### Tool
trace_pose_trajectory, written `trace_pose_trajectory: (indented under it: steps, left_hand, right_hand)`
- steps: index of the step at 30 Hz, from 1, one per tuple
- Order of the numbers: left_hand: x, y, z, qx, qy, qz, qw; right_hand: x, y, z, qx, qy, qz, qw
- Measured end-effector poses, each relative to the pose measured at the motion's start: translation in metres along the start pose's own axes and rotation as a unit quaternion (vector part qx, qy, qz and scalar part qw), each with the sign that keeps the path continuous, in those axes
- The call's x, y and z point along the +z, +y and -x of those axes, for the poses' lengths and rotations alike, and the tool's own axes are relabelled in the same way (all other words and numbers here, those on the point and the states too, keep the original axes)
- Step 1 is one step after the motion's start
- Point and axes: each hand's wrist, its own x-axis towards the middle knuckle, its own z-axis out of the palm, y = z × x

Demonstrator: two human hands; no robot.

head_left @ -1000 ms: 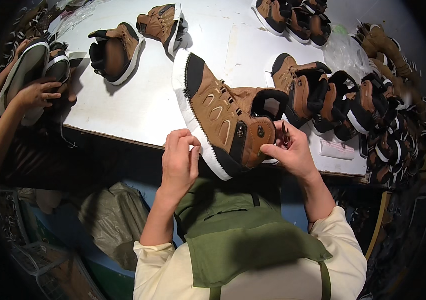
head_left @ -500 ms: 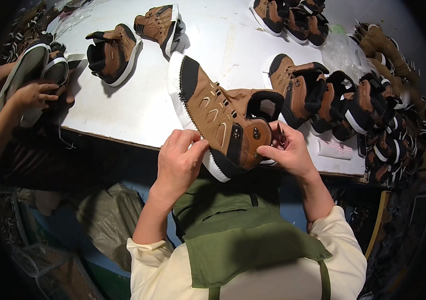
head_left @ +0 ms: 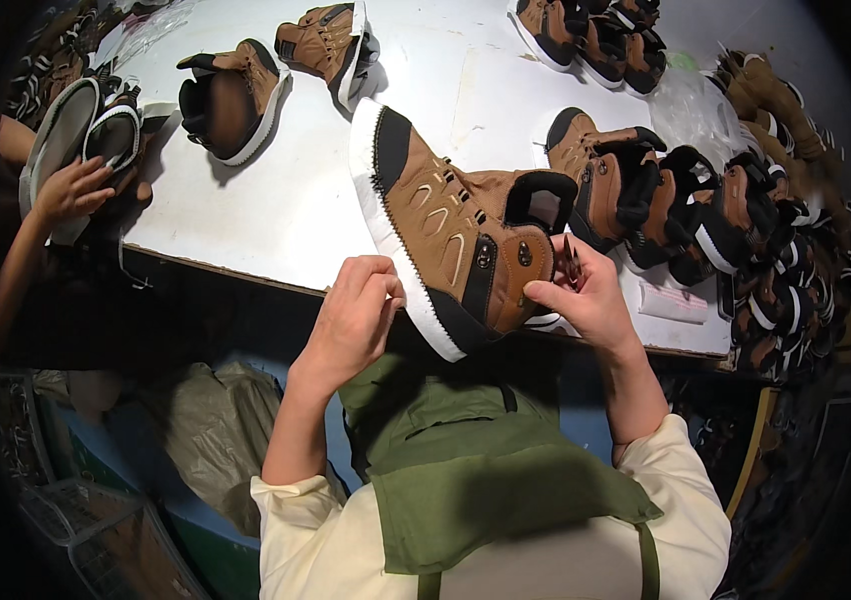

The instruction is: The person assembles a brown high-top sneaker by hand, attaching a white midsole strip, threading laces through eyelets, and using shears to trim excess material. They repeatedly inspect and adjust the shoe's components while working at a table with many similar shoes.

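Observation:
A brown and black lace-up boot (head_left: 438,235) with a white sole tilts in front of me, toe up and to the left. My right hand (head_left: 591,305) grips it at the heel, thumb on the brown leather. Tucked in the same hand is a small dark pointed tool (head_left: 572,264), perhaps thread snips, partly hidden by the fingers. Beside the lower sole edge, my left hand (head_left: 351,315) has its thumb and fingers drawn together in a pinch. Whatever those fingertips hold, if anything, is too small to make out.
Similar boots (head_left: 646,190) stand in a row at right on the white table (head_left: 276,220), with piles beyond. Two boots (head_left: 236,105) lie at back left. A folded pale cloth (head_left: 673,302) lies near the front edge. Another person's hand (head_left: 74,190) holds footwear at left.
My left hand has drawn slightly down and away from the sole edge, its fingers pinched. The boot and my right hand have shifted a little right.

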Motion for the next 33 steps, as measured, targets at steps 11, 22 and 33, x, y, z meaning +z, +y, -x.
trace_pose_trajectory:
  steps: [11,22,33]
  left_hand:
    - [0.004,0.019,-0.001,-0.083,0.104,-0.005,0.991]
    - [0.027,0.009,-0.005,-0.104,0.073,0.034,0.991]
    - [0.028,0.019,-0.013,-0.14,0.095,0.097,0.981]
  right_hand:
    - [0.0,-0.004,-0.001,0.003,0.001,0.018,1.0]
    - [0.0,-0.011,-0.003,-0.013,0.008,0.099,0.995]
    - [0.0,-0.016,-0.004,-0.071,0.044,0.151,0.985]
